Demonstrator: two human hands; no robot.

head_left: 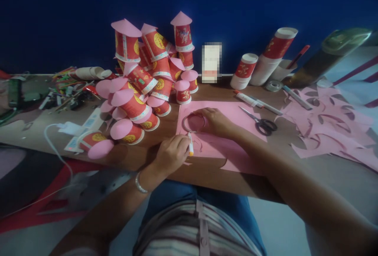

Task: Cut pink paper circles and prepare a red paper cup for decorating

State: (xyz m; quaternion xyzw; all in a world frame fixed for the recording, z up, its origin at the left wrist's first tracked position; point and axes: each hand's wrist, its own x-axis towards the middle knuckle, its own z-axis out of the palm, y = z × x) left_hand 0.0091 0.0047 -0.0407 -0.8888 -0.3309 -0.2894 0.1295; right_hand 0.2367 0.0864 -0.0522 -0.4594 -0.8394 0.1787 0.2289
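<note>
A sheet of pink paper (236,118) lies on the brown table in front of me. On it rests a thin round ring (183,124), with pink paper showing through its middle. My right hand (214,121) curves over the ring's far and right side, fingers gripping its edge. Pinched in my left hand (174,151) is a white marker (190,145) with an orange end, its other end at the ring's near edge. Just right of the marker, a small curved line marks the paper. Scissors (260,123) with black handles lie at the sheet's right side.
Stacked red paper cups with pink cone tops (126,100) stand at the left. Further cup stacks (243,71), a tape roll (274,86) and markers (249,99) are at the back right. Cut pink scraps (333,118) spread rightward; a white cable (47,134) runs at left.
</note>
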